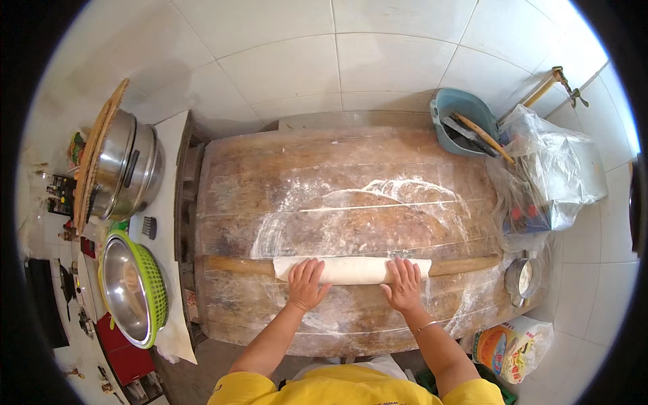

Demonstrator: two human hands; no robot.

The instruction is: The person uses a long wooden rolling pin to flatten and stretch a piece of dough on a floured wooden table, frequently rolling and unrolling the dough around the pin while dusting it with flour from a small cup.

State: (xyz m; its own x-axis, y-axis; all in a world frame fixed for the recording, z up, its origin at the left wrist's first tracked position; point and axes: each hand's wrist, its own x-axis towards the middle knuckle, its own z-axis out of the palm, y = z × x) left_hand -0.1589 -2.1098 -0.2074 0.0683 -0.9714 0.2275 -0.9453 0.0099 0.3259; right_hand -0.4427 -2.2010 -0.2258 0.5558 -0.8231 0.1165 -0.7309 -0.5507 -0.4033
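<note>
A long wooden rolling pin (464, 266) lies crosswise near the front of the floured wooden board. Around its middle is wrapped a pale sheet of dough (356, 271), forming a smooth roll with both bare pin ends sticking out. My left hand (308, 283) rests palm down on the dough toward its left end, fingers stretched forward. Toward the right end lies my right hand (404, 285), also flat with fingers extended, a bangle on its wrist. Both palms touch the dough, and neither hand is wrapped around the pin.
Loose flour streaks the wooden board (378, 154). A blue-grey basin (440, 120) with knives and a wooden-handled tool stands back right, beside a plastic-covered box (560, 177). A metal cup (518, 278) is at the right edge. Steel pots (128, 165) and a green basket (157, 290) stand left.
</note>
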